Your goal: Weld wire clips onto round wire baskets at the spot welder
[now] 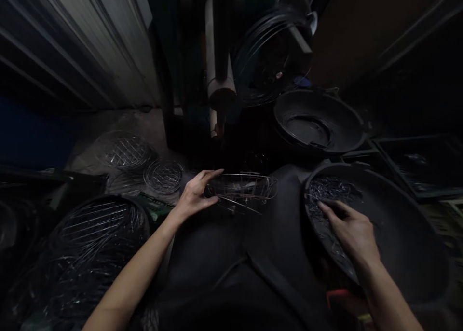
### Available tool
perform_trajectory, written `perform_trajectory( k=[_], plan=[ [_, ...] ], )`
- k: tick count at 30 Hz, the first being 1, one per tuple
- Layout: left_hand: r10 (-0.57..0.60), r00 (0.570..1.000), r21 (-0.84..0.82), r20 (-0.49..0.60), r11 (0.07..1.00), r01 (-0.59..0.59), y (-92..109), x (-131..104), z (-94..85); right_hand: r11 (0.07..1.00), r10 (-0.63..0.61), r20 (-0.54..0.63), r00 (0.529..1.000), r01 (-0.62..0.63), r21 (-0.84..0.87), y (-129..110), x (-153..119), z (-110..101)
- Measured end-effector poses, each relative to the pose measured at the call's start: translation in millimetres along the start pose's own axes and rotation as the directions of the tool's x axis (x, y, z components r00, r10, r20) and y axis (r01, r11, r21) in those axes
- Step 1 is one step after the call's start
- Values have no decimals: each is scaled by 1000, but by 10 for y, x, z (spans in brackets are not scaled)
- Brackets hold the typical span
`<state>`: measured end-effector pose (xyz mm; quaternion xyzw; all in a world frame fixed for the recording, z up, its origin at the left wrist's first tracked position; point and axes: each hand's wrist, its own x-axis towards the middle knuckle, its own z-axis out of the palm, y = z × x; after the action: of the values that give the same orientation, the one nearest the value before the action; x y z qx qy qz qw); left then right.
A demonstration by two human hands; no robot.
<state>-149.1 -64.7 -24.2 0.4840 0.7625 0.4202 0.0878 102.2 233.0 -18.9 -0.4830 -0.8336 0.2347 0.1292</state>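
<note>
My left hand (193, 196) grips the left end of a shallow, round wire basket (246, 186), thumb below and fingers above. The basket is tilted edge-on in front of my dark-clothed lap, and a few thin wires stick out under it. My right hand (349, 227) reaches into a large black basin (401, 234) at my right. Its thumb and fingertips are pinched together over a heap of small shiny metal pieces (336, 188). What sits between those fingertips is too dark to make out.
A machine with a vertical metal shaft (220, 87) stands ahead. Behind the near basin sits another black basin (343, 116), with coiled wire (249, 61) beyond. Wire racks (126, 152) lie on the floor at left, near a dark heap of wire grids (96, 220).
</note>
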Motion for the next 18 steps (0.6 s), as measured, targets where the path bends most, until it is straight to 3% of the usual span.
perform_trajectory(
  k=[2,4,6,8,13,18],
  plan=[
    [27,1000,42,-3,999,-27,123,85,-65,961,-12,72,997,-9,278,-399,-99,-34],
    [46,999,98,-7,994,-45,219,161,-117,857,-42,200,979,-67,510,-769,-206,-57],
    [49,999,134,-3,990,-48,276,207,-156,785,-113,305,946,-103,611,-1054,-300,-72],
    [41,999,118,-1,992,-41,298,223,-190,770,-161,309,937,-76,633,-1212,-363,-88],
    [-57,997,-40,-54,998,55,255,214,-302,866,-155,119,981,77,493,-1092,-425,-160],
    [-246,962,-154,119,953,262,126,246,-319,914,-249,184,951,167,370,-861,-520,-117]
  ],
)
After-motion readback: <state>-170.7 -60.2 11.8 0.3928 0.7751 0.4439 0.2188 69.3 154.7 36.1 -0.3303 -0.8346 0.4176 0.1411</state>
